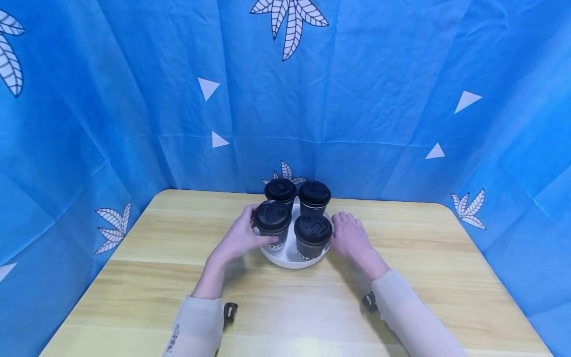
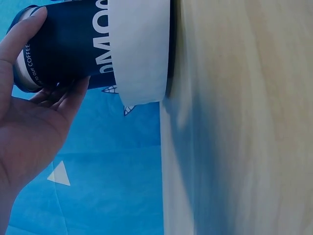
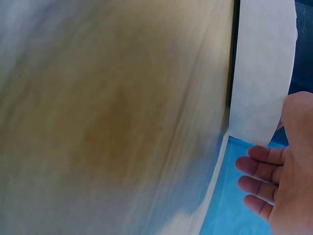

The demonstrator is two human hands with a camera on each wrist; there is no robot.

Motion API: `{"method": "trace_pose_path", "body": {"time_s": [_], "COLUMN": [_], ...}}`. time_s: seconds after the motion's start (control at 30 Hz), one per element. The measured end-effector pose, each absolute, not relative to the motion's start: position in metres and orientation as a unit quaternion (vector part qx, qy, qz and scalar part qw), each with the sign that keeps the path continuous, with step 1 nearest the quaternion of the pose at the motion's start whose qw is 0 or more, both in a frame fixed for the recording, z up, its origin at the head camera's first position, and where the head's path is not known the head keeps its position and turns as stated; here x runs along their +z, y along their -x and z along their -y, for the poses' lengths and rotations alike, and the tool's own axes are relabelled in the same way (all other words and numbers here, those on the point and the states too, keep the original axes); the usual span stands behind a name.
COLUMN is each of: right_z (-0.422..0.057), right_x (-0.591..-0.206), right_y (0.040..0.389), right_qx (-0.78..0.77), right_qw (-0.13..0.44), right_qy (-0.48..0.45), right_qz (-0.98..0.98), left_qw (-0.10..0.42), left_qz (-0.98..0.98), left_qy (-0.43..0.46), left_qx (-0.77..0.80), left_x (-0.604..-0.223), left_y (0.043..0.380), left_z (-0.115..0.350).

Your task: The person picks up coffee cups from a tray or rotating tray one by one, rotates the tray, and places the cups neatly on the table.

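Gripping a lidded cup (image 1: pixel 273 219) with left hand (image 1: pixel 243 235), white tray (image 1: pixel 290 263) with right hand (image 1: pixel 351 237).

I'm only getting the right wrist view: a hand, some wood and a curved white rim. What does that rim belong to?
Observer: A round white tray, which the head view shows from above.
Visitor: How many cups are on it, if any?
Observer: Four dark cups with black lids.
Visitor: And what's the person's other hand up to?
Observer: The left hand grips the front-left cup, thumb on the near side.
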State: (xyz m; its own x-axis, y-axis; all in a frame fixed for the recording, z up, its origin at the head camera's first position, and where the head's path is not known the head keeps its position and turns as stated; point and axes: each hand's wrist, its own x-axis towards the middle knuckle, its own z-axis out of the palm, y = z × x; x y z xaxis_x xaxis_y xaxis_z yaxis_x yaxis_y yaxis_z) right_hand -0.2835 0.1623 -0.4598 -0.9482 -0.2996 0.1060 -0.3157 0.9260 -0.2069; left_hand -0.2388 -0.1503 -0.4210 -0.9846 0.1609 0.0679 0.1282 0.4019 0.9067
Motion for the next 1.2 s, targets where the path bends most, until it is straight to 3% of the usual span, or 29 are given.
{"method": "trace_pose_path", "body": {"time_s": [0.7, 1.2], "right_z": [-0.163, -0.161], "right_x": [-0.459, -0.457], "right_y": [0.281, 0.279], "right_qx": [0.109, 0.106], "right_qw": [0.028, 0.033], "right_qy": [-0.157, -0.154], "right_qz": [0.981, 0.982], "left_qw": [-0.017, -0.069], "left_qz": [-0.832, -0.823], "left_qy": [-0.083, -0.093], "left_qx": [0.549, 0.556], "left_x": [-0.400, -0.393], "left_y": [0.231, 0.228], "left_z": [0.154, 0.159]}}
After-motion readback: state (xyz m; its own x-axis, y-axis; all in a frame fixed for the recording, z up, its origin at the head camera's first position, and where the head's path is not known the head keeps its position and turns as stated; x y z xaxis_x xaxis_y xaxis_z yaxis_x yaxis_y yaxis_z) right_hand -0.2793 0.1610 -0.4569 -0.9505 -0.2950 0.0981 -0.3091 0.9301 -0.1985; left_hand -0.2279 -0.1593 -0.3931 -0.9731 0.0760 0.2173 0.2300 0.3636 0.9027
